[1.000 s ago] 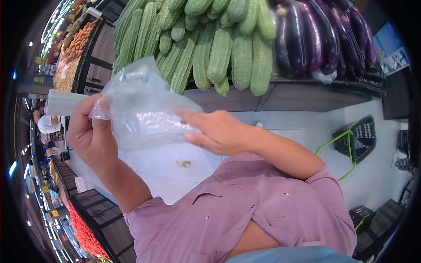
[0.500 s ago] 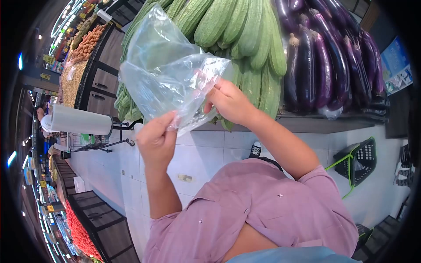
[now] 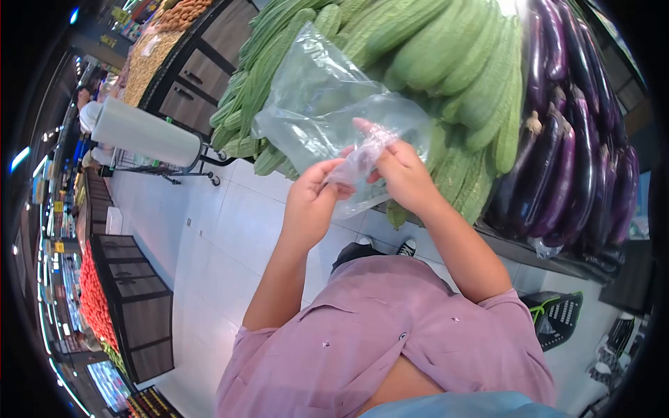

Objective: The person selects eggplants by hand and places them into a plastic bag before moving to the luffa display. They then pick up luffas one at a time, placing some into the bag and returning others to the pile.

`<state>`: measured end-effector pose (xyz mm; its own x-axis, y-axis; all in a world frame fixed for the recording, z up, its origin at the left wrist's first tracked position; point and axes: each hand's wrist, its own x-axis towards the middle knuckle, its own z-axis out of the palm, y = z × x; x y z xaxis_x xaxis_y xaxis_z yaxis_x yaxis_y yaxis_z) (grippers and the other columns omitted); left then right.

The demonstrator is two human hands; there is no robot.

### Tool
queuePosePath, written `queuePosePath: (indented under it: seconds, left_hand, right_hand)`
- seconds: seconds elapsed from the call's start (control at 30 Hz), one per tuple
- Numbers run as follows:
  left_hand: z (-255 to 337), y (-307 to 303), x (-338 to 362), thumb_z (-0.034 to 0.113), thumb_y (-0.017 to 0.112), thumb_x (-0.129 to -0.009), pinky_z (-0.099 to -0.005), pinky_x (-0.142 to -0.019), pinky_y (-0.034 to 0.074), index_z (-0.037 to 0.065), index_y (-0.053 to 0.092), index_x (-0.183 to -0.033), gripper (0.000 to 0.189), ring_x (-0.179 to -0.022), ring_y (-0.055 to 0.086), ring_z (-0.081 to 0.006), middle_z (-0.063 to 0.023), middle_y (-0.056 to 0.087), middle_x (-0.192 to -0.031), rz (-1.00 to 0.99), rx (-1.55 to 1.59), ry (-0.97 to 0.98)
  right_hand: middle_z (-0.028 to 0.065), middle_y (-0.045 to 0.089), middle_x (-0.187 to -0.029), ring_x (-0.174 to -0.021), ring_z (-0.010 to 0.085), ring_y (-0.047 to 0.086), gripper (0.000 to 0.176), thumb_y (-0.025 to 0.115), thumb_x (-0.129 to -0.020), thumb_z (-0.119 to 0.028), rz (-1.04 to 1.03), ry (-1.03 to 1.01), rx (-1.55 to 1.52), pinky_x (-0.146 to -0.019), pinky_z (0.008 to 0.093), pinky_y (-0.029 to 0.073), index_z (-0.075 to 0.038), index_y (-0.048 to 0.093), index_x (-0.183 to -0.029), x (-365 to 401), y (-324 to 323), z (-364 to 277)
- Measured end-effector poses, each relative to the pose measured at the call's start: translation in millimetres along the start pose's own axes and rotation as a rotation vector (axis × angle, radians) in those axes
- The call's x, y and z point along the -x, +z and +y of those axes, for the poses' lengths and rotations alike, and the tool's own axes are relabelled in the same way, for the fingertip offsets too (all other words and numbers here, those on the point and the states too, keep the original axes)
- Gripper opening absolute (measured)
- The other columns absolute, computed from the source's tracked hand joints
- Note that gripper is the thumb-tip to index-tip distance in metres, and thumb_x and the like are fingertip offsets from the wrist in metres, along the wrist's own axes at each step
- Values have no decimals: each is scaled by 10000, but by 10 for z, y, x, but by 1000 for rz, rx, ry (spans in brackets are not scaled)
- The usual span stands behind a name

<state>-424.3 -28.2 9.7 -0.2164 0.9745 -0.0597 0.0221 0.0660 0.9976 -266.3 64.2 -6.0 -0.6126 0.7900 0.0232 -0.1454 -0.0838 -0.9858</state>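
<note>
A clear plastic bag (image 3: 313,104) spreads out in front of me, over the heap of long green gourds (image 3: 446,56). My left hand (image 3: 317,202) pinches its near edge between thumb and fingers. On the other side of the bunched plastic, my right hand (image 3: 401,171) grips the bag too, with one finger pointing up behind the film. The two hands are close together at the bag's gathered edge. Long purple eggplants (image 3: 557,167) lie to the right of the gourds.
A roll of plastic bags (image 3: 146,132) stands at the left on a black holder, with a cart (image 3: 143,164) behind it. Red produce (image 3: 97,299) fills a stand at the lower left. A black basket (image 3: 557,320) is on the floor at the right.
The view has turned, so the gourds and eggplants appear further right and lower. Both hands have come closer together, and the plastic between them is more bunched.
</note>
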Motion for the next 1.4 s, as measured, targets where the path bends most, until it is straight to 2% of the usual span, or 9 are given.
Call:
queuePosePath:
  seconds: [0.17, 0.47, 0.67, 0.77, 0.9, 0.97, 1.07, 1.27, 1.4]
  left_hand:
    - [-327, -310, -400, -20, 498, -895, -249, -717, 492, -22, 652, -1104, 260, -793, 611, -100, -44, 673, -915, -84, 228, -133]
    - [311, -500, -253, 112, 754, -770, -336, -536, 462, 129, 714, -991, 225, -574, 571, -172, -16, 569, -667, -84, -725, 920]
    - [757, -940, -303, 149, 762, -786, -358, -505, 462, 138, 742, -949, 164, -546, 581, -215, -16, 559, -622, 143, -962, 1159]
    - [721, -1135, -580, 157, 753, -816, -351, -529, 477, 124, 748, -941, 130, -578, 609, -222, -30, 606, -647, 293, -837, 1122]
    - [646, -1292, -721, 163, 735, -852, -336, -598, 506, 76, 751, -958, 139, -662, 653, -257, -74, 696, -771, 339, -744, 971]
    - [624, -1316, -703, 169, 722, -874, -331, -607, 506, 65, 749, -962, 140, -662, 656, -237, -83, 703, -783, 343, -723, 888]
    - [558, -1315, -736, 188, 690, -920, -311, -608, 495, 46, 746, -967, 160, -656, 641, -174, -72, 706, -776, 318, -606, 718]
    - [593, -1379, -893, 206, 637, -977, -229, -547, 416, 8, 725, -1006, 219, -611, 524, -50, 29, 621, -717, 221, -221, 301]
    - [518, -1473, -1000, 200, 609, -986, -218, -560, 403, 7, 700, -983, 213, -618, 496, -35, 54, 619, -734, 190, 122, 191]
  right_hand:
    - [51, 686, -1148, -952, 119, 643, 511, 464, -1031, -263, 108, -59, -69, -737, 256, 514, -53, 419, -1495, -77, 58, -24]
    - [161, 659, -1240, -1072, 213, 629, 624, 481, -1026, -343, 178, -275, -45, -887, 314, 487, -10, 329, -1531, -320, 381, -278]
    - [198, 611, -1316, -1193, 259, 588, 626, 515, -1024, -299, 100, -498, -110, -1014, 357, 438, 48, 331, -1512, -591, 639, -597]
    - [168, 617, -1321, -1201, 233, 588, 515, 569, -1002, -230, 64, -288, 350, -1046, 351, 428, 37, 476, -1433, -603, 557, -611]
    - [128, 700, -1168, -1089, 188, 645, 341, 592, -985, -182, 87, -432, 410, -912, 290, 490, 39, 655, -1238, -340, 633, -720]
    - [119, 720, -1100, -1038, 170, 658, 293, 573, -995, -177, 433, -479, 304, -855, 293, 511, 19, 690, -1178, -373, 463, -652]
    - [163, 644, -1253, -1105, 226, 632, 412, 614, -988, -268, 859, -578, 656, -921, 337, 496, 22, 618, -1280, -509, -34, -649]
    - [297, 487, -1398, -1307, 430, 469, 858, 616, -877, -636, 1024, -404, 1633, -1109, 490, 352, 15, 474, -1417, -821, -666, -700]
    - [345, 458, -1397, -1276, 480, 481, 944, 591, -850, -693, 1041, -166, 1751, -1080, 508, 386, 16, 421, -1450, -935, -683, -755]
